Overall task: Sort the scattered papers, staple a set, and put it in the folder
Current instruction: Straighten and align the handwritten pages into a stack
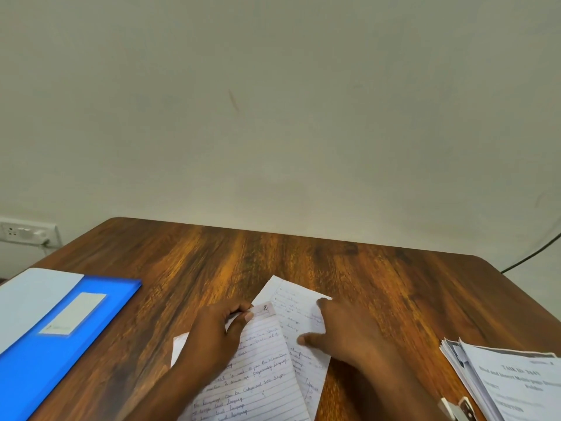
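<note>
Left hand [217,332] reaches in from lower left, fingers curled, thumb and forefinger pinching top edge of lined sheet [258,375] (handwritten, tilted, numbered at corner) at table [303,262] centre. Right hand [346,332] lies flat, fingers straight and spread, pressing second handwritten sheet [291,305] just beside, partly under first. Blue folder [60,329] closed at left edge. Printed stack [510,381] at right, well apart; stapler [458,408] just beside it, mostly cut off.

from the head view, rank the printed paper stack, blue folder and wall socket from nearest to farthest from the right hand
1. Printed paper stack: on the table's right side, closest to the right hand.
2. Blue folder: lying flat on the table's left side, beyond the left hand.
3. Wall socket: on the wall, far left.
</note>
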